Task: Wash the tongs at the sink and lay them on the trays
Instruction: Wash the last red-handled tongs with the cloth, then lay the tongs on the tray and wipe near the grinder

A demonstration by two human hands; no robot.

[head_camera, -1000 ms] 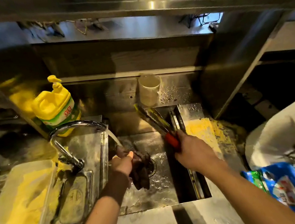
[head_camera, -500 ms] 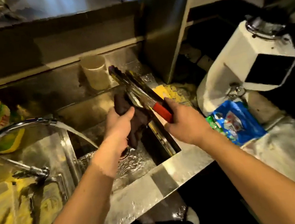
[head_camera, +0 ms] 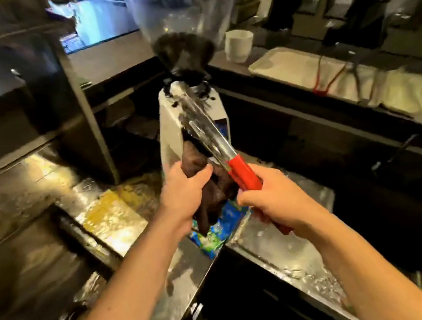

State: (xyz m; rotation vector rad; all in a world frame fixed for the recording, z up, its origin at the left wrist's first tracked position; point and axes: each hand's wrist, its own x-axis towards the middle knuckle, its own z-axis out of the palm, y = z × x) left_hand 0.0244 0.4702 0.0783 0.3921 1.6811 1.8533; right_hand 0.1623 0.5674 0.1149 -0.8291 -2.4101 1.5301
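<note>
right hand [head_camera: 280,198] around red-handled tongs [head_camera: 211,137], tips up-away

Two bare forearms enter from the bottom edge, with no sleeve in sight on either. The left hand [head_camera: 184,192] and right hand [head_camera: 280,198] wear no gloves, rings, watch or band at the wrist. Behind each grip the arm is uncovered right down to the frame's edge. The near left arm is blurred.
</note>
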